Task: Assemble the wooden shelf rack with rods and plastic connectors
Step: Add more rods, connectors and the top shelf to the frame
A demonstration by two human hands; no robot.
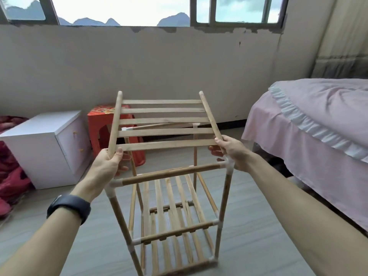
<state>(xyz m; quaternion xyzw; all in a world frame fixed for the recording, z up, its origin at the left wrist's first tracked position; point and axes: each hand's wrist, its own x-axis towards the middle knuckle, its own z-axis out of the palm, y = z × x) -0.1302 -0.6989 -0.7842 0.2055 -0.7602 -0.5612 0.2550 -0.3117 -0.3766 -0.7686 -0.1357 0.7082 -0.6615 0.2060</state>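
A slatted wooden shelf panel (163,121) with several flat slats between two round side rods hangs tilted above the rack. My left hand (108,166) grips the near end of its left rod. My right hand (232,149) grips the near end of its right rod. Below stands the rack frame (171,174) of wooden rods joined by white plastic connectors (228,166), upright on the floor, with two slatted shelves (175,214) fitted lower down. The top front rod runs between two corner connectors just under my hands.
A white cabinet (49,144) stands at the left, with a red plastic stool (103,124) behind the rack. A bed with a pink cover (310,124) fills the right side. Red fabric (8,176) lies at the far left. The grey floor (258,246) surrounds the rack.
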